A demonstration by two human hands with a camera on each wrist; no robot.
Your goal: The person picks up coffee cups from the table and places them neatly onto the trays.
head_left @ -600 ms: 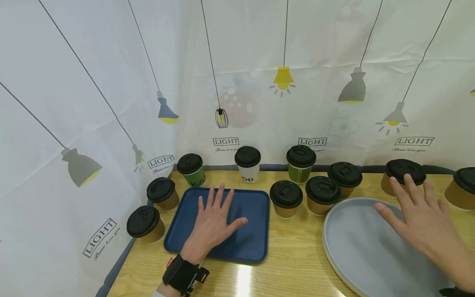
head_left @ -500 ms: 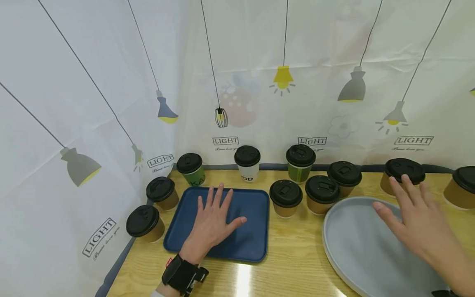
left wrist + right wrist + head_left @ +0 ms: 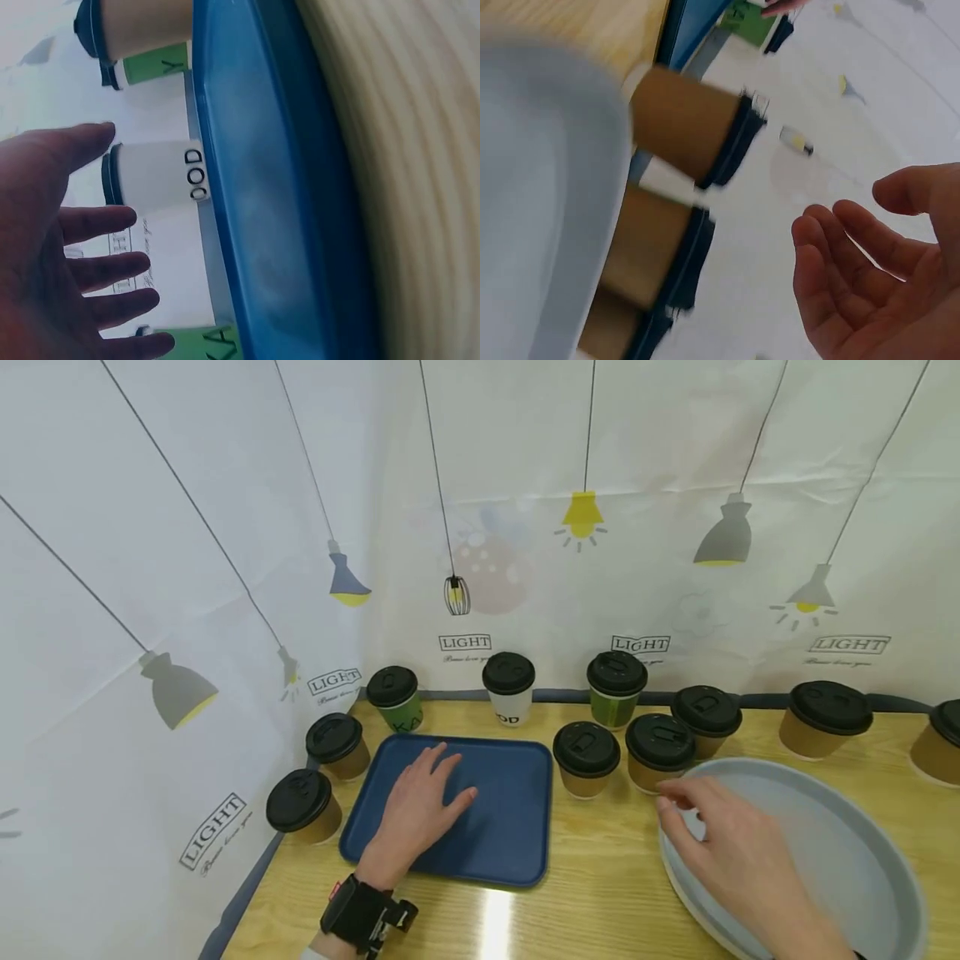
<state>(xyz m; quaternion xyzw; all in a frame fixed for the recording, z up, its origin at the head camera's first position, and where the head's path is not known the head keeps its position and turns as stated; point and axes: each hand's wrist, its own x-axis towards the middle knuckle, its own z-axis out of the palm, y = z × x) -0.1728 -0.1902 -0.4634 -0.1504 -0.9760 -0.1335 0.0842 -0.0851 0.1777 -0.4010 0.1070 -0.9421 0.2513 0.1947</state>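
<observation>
My left hand [image 3: 418, 810] hovers over the blue rectangular tray [image 3: 513, 810], fingers spread and holding nothing. In the left wrist view it is apart from the white cup [image 3: 154, 174] behind the tray. Above the left part of the round grey tray [image 3: 847, 852] is my right hand [image 3: 738, 852], with loosely bent fingers and nothing held. Its fingertips are nearest to a brown paper cup [image 3: 654, 774] with a black lid; the right wrist view shows a gap between thumb and fingers. Another brown cup [image 3: 585, 781] stands between the two trays.
Lidded cups line the back: a green cup [image 3: 403, 714] at left, another green cup [image 3: 613, 708], and brown cups [image 3: 810, 739] at right. Two brown cups, one at front [image 3: 318, 822], stand left of the blue tray. A printed curtain [image 3: 525, 568] hangs behind the wooden table [image 3: 592, 893].
My right hand has moved left and its fingers have bent from a spread pose. The left hand's fingers have drawn in a little. The head view has shifted slightly.
</observation>
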